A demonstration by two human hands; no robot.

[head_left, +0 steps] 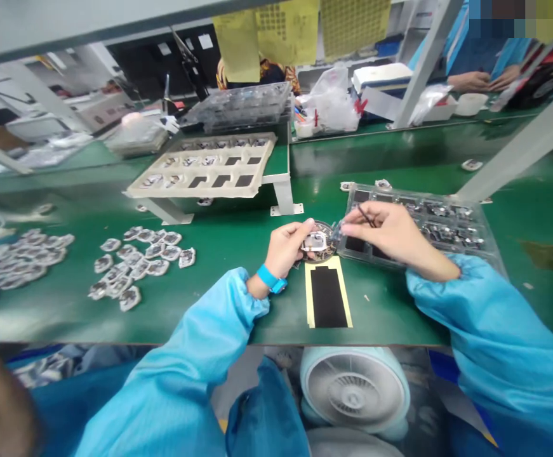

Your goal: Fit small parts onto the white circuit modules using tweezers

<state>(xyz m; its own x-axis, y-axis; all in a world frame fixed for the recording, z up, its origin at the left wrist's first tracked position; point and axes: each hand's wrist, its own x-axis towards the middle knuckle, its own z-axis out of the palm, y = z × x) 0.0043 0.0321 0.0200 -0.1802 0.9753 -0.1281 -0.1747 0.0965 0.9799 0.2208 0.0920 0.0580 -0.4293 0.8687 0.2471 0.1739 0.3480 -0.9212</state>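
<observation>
Left hand (pixel 286 249) closed on round disc (pixel 322 257), white-rimmed part (pixel 315 242) there lying lengthwise left-right, right hand (pixel 383 230) pinching thin dark tool (pixel 366 215), small parts (pixel 452 236) in clear tray (pixel 369 258) centre right, cream tray (pixel 190 192) upper centre.

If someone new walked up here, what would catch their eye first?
Likely the bright blue sleeves, reaching in from lower left and right. They lead to the left hand and right hand at a round disc near centre. White-rimmed parts cluster at left on the green bench.

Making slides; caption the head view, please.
Green bench: left hand on a round disc bearing a white-edged part, right hand holding a slim dark tool.
</observation>
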